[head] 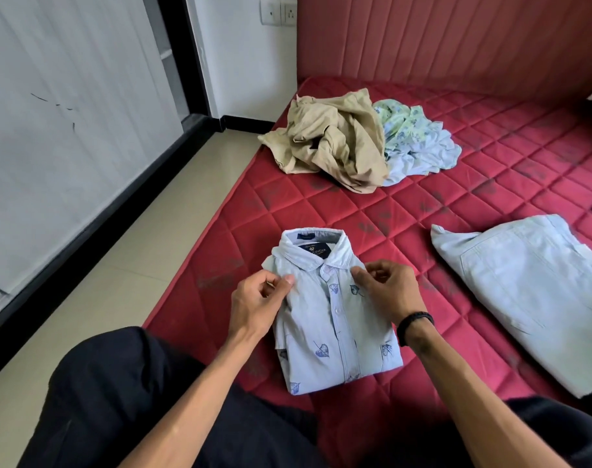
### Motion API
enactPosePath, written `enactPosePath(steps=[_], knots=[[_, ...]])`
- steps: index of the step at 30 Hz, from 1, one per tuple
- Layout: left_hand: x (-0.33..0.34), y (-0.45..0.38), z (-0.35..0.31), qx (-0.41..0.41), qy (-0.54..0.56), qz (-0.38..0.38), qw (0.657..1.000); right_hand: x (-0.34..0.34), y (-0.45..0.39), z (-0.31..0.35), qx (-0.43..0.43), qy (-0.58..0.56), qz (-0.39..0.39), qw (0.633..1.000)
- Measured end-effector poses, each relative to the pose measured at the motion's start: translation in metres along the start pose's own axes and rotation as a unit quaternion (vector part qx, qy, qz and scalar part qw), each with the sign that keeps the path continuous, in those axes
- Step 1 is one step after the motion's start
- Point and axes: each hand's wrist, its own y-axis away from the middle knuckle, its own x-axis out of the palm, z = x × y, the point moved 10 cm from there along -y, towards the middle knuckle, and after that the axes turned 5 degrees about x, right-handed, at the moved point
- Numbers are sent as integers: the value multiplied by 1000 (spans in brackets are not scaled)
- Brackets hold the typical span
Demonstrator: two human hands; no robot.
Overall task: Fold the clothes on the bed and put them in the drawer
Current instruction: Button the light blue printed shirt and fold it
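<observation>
A folded light-blue shirt with a leaf print lies collar-up on the red quilted mattress in front of me. My left hand pinches its left shoulder just below the collar. At the right shoulder my right hand, with a black wristband, pinches the cloth the same way. A folded pale-blue garment lies to the right. Farther back sit a crumpled beige garment and a crumpled floral light-blue one, touching each other.
The bed's left edge drops to a beige tiled floor. A white wardrobe front with a black base runs along the left. A red padded headboard stands at the back. My dark-trousered knees are at the bottom.
</observation>
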Motion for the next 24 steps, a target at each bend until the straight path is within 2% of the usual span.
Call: enactPosePath(steps=[3,5,6,8,10,12,14,15,17,20,22,24], knots=[[-23,3,-29,105,-63,-68,990,-3,1,7,-3,-35,-19,999],[-43,5,-50,163,-90,-119,975,-12,2,21,-48,-37,-49,997],[-50,3,-53,166,-83,-130,974,-14,4,29,-69,-40,-58,995],[-45,-4,-37,105,-16,-86,991,-8,5,33,-74,-44,-36,996],[-16,0,-12,-17,61,13,998,0,8,27,-64,-18,-21,998],[5,9,6,-78,47,64,994,1,9,21,-64,6,-40,997],[10,11,8,-80,24,51,995,-6,8,15,-51,-6,-55,997],[8,11,6,-75,48,37,995,-8,7,13,-49,-10,-58,997],[-1,9,-6,-28,89,10,996,-10,8,17,-58,-9,-65,996],[-25,4,-28,42,94,-49,994,-14,10,29,-95,-25,-81,992],[-28,0,-21,5,108,-46,993,-11,8,29,-97,-19,-72,992],[-9,6,3,-101,126,16,987,-3,4,19,-63,-4,-44,997]])
